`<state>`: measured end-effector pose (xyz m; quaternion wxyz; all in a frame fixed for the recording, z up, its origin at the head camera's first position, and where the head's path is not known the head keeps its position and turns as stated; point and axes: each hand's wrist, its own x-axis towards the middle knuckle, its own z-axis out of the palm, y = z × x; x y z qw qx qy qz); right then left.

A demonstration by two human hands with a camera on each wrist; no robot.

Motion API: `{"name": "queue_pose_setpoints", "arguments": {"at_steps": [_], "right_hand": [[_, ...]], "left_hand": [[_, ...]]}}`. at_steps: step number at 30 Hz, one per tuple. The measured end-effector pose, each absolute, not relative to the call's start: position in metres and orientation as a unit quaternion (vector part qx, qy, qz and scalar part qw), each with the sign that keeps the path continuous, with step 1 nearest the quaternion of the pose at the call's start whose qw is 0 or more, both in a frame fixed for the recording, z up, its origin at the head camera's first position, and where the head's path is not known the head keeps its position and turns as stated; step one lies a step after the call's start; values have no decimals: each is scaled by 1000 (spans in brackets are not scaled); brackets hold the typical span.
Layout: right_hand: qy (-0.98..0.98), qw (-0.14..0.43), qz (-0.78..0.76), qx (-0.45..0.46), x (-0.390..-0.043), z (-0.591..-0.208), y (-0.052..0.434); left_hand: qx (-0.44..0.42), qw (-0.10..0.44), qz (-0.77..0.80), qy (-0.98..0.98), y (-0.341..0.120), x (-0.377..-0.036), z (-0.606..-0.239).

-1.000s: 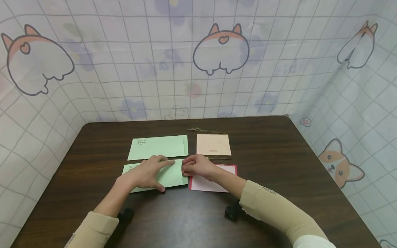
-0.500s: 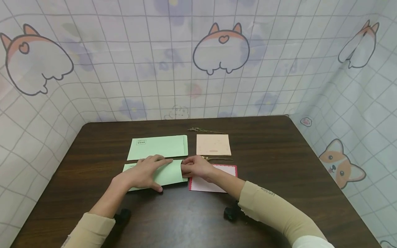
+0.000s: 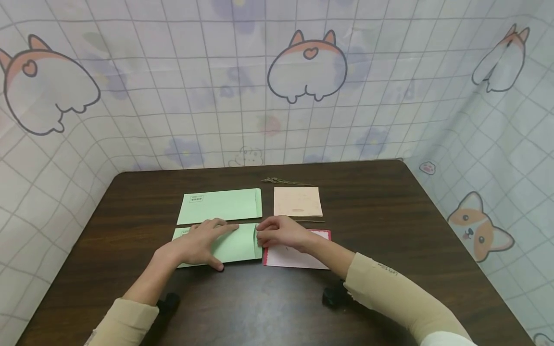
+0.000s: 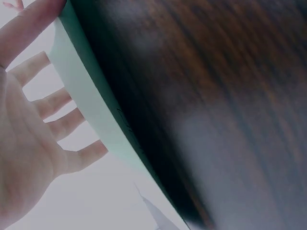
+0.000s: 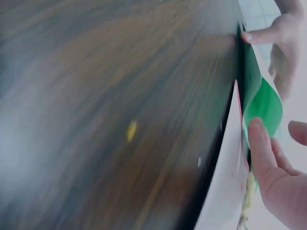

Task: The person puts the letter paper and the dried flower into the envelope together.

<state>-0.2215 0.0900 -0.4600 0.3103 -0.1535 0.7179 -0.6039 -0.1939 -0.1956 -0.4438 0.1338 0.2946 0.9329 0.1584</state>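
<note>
**Head view: thin green envelope pinned flat, flap end lifted**

Head view shows the near pale-green paper envelope [image 3: 225, 246] lying on the dark wooden tabletop [image 3: 389, 216]. The left hand [image 3: 196, 246] presses it flat with straight fingers. At its right end, the right hand [image 3: 281, 234] seems to pinch the curled flap. It looks light, floppy and easily creased; hold it by that open end. Touching its right end lies a red-bordered white card [image 3: 298, 254]; beyond it, a second green envelope [image 3: 220, 205]. Bare tabletop lies nearer the person.
</note>
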Motion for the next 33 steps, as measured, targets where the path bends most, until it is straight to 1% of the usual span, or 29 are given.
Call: {"name": "queue_pose_setpoints", "arguments": {"at_steps": [3,9,14,23,33], "right_hand": [[727,310,-589,-168,-222,-459,102],[760,289,-556,-175,-217,-455,131],[786,264,-534,-166,-213,-455,154],[823,225,-507,-125,-209,-450,195],[861,168,-468,-111,-210,-457,218]], "left_hand": [[295,133,155,933,-196,-194,-445],[293,133,154,934,-195,-193,-449],[284,142,159,935,-195,-191,-450],[293,131,149,935,-194,-193,-449],[288,137,145,937,-193,-189,-447]]}}
